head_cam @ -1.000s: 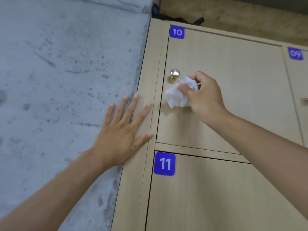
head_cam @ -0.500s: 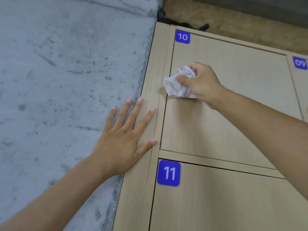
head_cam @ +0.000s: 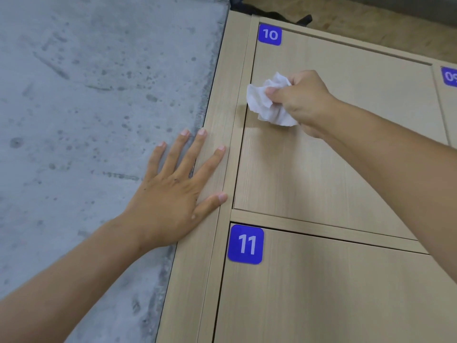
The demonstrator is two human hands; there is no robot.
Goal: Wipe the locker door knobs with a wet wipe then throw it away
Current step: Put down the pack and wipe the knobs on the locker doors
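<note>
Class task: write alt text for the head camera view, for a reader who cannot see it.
A person's right hand presses a crumpled white wet wipe against locker door 10, near its left edge. The left hand lies flat, fingers spread, across the locker's wooden frame and the grey concrete wall. Door 11 sits below; no knob is visible.

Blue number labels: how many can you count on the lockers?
3: label 10 at the upper door's top-left corner, label 11 on the door below, label 09 cut off at the right edge.
</note>
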